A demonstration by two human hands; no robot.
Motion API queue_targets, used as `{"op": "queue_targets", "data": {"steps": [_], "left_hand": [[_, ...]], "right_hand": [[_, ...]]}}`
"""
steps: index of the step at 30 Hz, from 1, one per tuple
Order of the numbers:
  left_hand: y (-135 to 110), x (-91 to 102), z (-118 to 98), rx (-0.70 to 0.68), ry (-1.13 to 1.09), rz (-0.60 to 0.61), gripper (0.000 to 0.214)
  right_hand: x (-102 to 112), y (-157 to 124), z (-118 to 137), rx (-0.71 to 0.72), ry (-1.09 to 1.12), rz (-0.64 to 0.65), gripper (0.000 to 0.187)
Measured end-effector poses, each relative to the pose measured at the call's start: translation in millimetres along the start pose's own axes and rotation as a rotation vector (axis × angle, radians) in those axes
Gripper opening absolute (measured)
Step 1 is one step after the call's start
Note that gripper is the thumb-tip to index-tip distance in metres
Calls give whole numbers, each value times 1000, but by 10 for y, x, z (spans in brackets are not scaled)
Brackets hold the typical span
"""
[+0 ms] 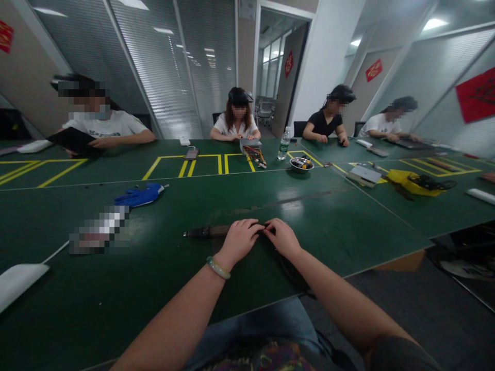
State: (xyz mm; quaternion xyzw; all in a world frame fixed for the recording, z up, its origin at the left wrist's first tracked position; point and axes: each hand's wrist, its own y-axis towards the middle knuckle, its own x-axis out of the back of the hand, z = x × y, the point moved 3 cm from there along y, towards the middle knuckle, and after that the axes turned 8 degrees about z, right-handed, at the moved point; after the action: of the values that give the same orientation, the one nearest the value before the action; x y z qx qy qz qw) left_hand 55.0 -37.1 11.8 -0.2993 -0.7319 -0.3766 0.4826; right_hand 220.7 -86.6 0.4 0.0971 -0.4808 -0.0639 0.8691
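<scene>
A dark, slim electric screwdriver [207, 232] lies on the green table, its metal tip pointing left. My left hand [243, 238], a bracelet on its wrist, is closed over the tool's right-hand part and hides much of it. Close beside it, my right hand [281, 236] pinches the tool's tail end, where a dark cord [288, 268] begins and curves down beneath my right forearm. The fingertips of both hands almost meet there. Exactly what lies between them is too small to make out.
A blue glove [139, 196] and a white power strip [21, 282] lie to the left. Ahead are a metal bowl [301, 165] of small parts, a water bottle [284, 144] and a yellow tray [419, 184] with black cables. Several people sit along the far side.
</scene>
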Motion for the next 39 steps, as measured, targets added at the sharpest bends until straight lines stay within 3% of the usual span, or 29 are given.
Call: {"op": "queue_targets", "data": {"steps": [6, 11, 16, 21, 27, 30, 33, 39], "left_hand": [[-13, 10, 11, -3, -40, -17, 47], [-21, 117, -16, -30, -108, -113, 39], [-51, 185, -77, -141, -220, -72, 33], [-70, 127, -110, -243, -282, 82, 29], [-64, 52, -96, -268, -264, 174, 28], [-63, 44, -87, -260, -259, 180, 28], [-61, 40, -69, -241, -284, 195, 28], [-49, 50, -50, -247, -314, 232, 27]], "right_hand": [[-19, 6, -52, -36, 5, 15, 10], [-10, 43, -76, -23, -11, 9, 11], [231, 130, -386, -51, -65, -86, 13], [795, -129, -1130, -276, -185, -199, 21], [1418, -1075, -2101, -787, -254, -411, 36], [1542, -1396, -2352, -980, -255, -547, 39], [1559, -1489, -2425, -1070, -233, -642, 43], [1530, -1485, -2624, -1142, -309, -514, 57]]}}
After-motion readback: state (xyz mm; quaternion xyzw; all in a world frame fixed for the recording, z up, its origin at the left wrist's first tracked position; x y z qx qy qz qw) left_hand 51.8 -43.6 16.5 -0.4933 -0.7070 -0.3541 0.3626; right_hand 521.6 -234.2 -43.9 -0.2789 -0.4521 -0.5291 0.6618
